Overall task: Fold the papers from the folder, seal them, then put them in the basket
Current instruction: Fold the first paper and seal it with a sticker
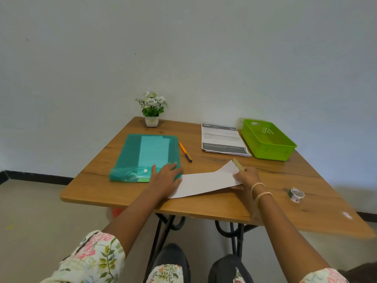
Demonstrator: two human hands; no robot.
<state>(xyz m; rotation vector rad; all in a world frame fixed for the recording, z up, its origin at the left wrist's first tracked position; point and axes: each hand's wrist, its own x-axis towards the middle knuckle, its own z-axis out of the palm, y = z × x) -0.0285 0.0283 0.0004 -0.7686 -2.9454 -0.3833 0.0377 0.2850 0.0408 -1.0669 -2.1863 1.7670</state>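
Note:
A white sheet of paper [206, 183] lies at the table's front, its right end lifted and folded over. My right hand [245, 177] pinches that right end, together with a small tan object [238, 164] sticking up behind it. My left hand [166, 176] presses flat on the paper's left end, partly over the teal plastic folder [130, 156]. The folder lies left of centre with a pale sheet inside. A green plastic basket [267, 139] stands empty at the back right. A roll of patterned tape [296, 194] lies at the right front.
A stack of printed papers [223, 139] lies beside the basket. An orange and blue pen [185, 152] lies right of the folder. A small potted plant [152, 109] stands at the back edge. The wooden table [224, 207] stands against a white wall.

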